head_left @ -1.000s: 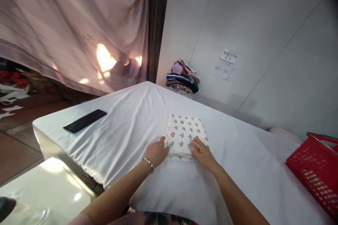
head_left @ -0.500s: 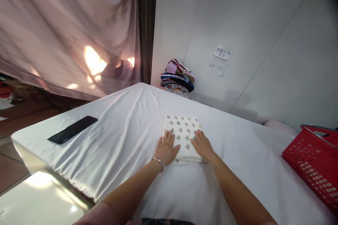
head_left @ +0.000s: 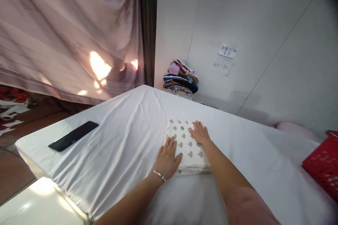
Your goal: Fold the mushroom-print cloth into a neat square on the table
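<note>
A folded white cloth [head_left: 185,137] printed with small green and grey shapes lies on the white-covered table [head_left: 126,137]. My left hand [head_left: 167,158] rests flat on its near left corner, fingers stretched out, a bracelet on the wrist. My right hand [head_left: 200,133] lies flat on the cloth's far right part, fingers spread. Neither hand holds anything.
A black phone [head_left: 73,140] lies near the table's left edge. A pile of folded colourful clothes [head_left: 181,79] sits at the far corner against the wall. A red plastic basket [head_left: 322,163] stands at the right edge. Paper notes [head_left: 227,51] hang on the wall; a curtain [head_left: 66,31] at left.
My right hand has slid further forward across the folded cloth. My left hand moved from beside the cloth onto its near left corner and stays flat there.
</note>
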Available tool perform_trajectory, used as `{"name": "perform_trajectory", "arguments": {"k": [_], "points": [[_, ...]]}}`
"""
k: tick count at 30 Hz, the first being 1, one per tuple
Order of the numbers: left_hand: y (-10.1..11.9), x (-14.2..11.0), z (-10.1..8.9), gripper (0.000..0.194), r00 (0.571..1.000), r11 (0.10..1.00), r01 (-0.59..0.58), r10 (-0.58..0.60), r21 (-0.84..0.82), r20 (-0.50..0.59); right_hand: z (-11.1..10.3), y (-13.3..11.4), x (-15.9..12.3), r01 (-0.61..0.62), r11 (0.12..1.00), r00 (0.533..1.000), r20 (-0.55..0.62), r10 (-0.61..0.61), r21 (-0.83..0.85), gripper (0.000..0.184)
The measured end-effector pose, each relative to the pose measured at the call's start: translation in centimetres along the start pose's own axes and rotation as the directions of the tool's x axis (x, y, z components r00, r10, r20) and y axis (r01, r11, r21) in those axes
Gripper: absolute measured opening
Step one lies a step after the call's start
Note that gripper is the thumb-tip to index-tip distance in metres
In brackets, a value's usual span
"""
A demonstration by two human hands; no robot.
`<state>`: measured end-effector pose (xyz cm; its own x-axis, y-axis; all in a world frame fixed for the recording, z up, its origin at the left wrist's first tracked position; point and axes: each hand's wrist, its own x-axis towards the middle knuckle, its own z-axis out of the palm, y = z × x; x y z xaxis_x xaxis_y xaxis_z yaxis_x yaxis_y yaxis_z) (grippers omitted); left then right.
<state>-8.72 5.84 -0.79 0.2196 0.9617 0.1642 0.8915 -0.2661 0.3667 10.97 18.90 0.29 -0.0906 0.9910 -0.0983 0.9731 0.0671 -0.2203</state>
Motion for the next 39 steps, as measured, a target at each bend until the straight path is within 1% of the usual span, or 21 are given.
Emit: {"name": "perform_trajectory", "arguments": {"k": [2, 4, 6, 8, 10, 13, 16, 18, 20, 22, 24, 26, 27, 29, 31, 34, 36, 39], "points": [[0.0, 0.0, 0.0, 0.054, 1.000, 1.000, 0.007, -0.007, 0.003, 0.007, 0.7, 0.5, 0.1, -0.001, 1.000, 1.000, -0.001, 0.001, 0.028, 0.069], [0.0, 0.0, 0.0, 0.053, 1.000, 1.000, 0.003, -0.004, 0.013, 0.008, 1.0, 0.6, 0.2, 0.007, 0.997, 1.000, -0.016, -0.006, 0.071, 0.068], [0.0, 0.0, 0.0, 0.053, 1.000, 1.000, -0.001, 0.001, 0.023, 0.005, 0.6, 0.5, 0.2, 0.006, 0.984, 1.000, -0.025, -0.002, 0.178, 0.067], [-0.1, 0.1, 0.0, 0.053, 1.000, 1.000, -0.005, 0.005, 0.026, 0.006, -0.1, 0.4, 0.1, -0.003, 0.952, 1.000, -0.022, 0.010, 0.306, 0.065], [-0.2, 0.1, 0.1, 0.054, 1.000, 1.000, -0.012, 0.012, 0.018, -0.001, -0.7, 0.7, -0.5, -0.021, 0.918, 0.999, -0.022, 0.033, 0.396, 0.062], [-0.2, 0.1, 0.1, 0.053, 1.000, 1.000, -0.017, 0.017, -0.005, -0.017, -1.0, 2.0, -2.7, -0.064, 0.887, 0.995, -0.036, 0.091, 0.458, 0.060], [-0.1, 0.1, -0.1, 0.051, 1.000, 0.999, -0.011, 0.011, -0.038, -0.016, -0.4, 3.6, -6.0, -0.102, 0.855, 0.989, -0.041, 0.142, 0.508, 0.063], [0.0, 0.2, -0.2, 0.050, 1.000, 0.998, -0.002, 0.001, -0.069, -0.016, 0.1, 4.4, -8.3, -0.132, 0.818, 0.983, -0.032, 0.180, 0.561, 0.066], [-0.1, 0.3, 0.0, 0.051, 1.000, 0.992, 0.007, -0.008, -0.123, -0.015, 0.3, 4.9, -10.2, -0.175, 0.768, 0.973, -0.009, 0.230, 0.617, 0.070], [-0.3, 0.4, 0.2, 0.054, 0.999, 0.976, 0.032, -0.038, -0.216, -0.023, 0.2, 5.0, -11.5, -0.228, 0.731, 0.961, 0.028, 0.275, 0.643, 0.074], [-0.6, 0.6, 0.2, 0.056, 0.990, 0.939, 0.106, -0.129, -0.326, -0.051, -0.2, 5.0, -12.2, -0.284, 0.712, 0.946, 0.069, 0.316, 0.643, 0.078], [-0.8, 0.7, -0.2, 0.057, 0.960, 0.879, 0.227, -0.274, -0.420, -0.055, -0.7, 4.8, -12.5, -0.326, 0.698, 0.933, 0.099, 0.345, 0.638, 0.082], [-0.9, 0.8, -0.6, 0.057, 0.941, 0.844, 0.286, -0.336, -0.455, -0.033, -0.9, 4.6, -12.6, -0.341, 0.691, 0.928, 0.112, 0.355, 0.638, 0.085], [-1.0, 0.9, -1.6, 0.058, 0.911, 0.780, 0.380, -0.410, -0.497, 0.052, -1.3, 4.3, -12.9, -0.356, 0.660, 0.925, 0.149, 0.350, 0.661, 0.089], [-1.1, 1.0, -2.6, 0.060, 0.888, 0.735, 0.445, -0.438, -0.512, 0.143, -1.6, 4.0, -13.5, -0.357, 0.596, 0.927, 0.191, 0.323, 0.719, 0.091], [-1.4, 0.8, -3.4, 0.068, 0.858, 0.679, 0.504, -0.463, -0.534, 0.222, -1.7, 3.9, -15.6, -0.351, 0.478, 0.929, 0.233, 0.289, 0.805, 0.093], [-1.7, 0.4, -3.3, 0.072, 0.852, 0.645, 0.514, -0.461, -0.565, 0.249, -1.4, 4.2, -17.4, -0.361, 0.449, 0.923, 0.244, 0.298, 0.818, 0.095], [-1.8, -0.5, -2.6, 0.082, 0.853, 0.582, 0.512, -0.427, -0.631, 0.299, -0.9, 4.9, -19.8, -0.384, 0.448, 0.911, 0.252, 0.327, 0.807, 0.096]]}}
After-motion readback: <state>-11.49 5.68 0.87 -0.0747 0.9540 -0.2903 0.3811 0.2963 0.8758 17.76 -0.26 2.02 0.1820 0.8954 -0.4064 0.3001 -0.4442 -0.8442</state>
